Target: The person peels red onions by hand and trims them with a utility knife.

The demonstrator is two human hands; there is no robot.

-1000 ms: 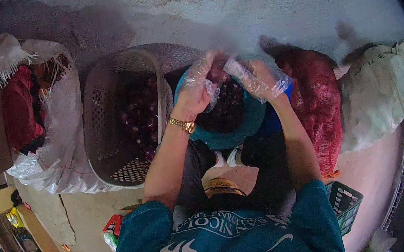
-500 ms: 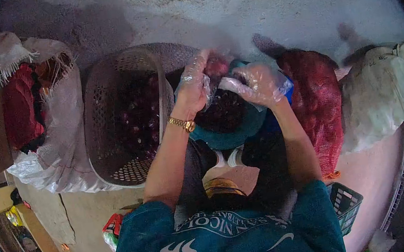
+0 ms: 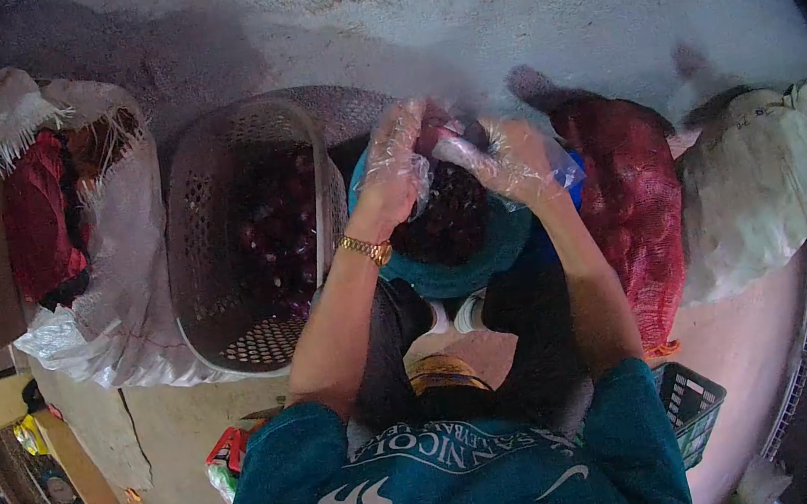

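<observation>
Both hands wear clear plastic gloves. My left hand is wrapped round a reddish-purple onion above a teal basin. From the right, the thumb and fingers of my right hand press against the same onion. Dark purple pieces, perhaps onions or skins, lie in the basin under the hands. To the left stands a grey perforated basket with many purple onions in it.
A red mesh sack and a whitish sack stand on the right. At the left is an open white woven sack with red mesh inside. A green crate sits at lower right, and a pale wall rises in front.
My right hand drew slightly away from the onion and is now back against it. My left hand still holds the onion, nearly in the same place.
</observation>
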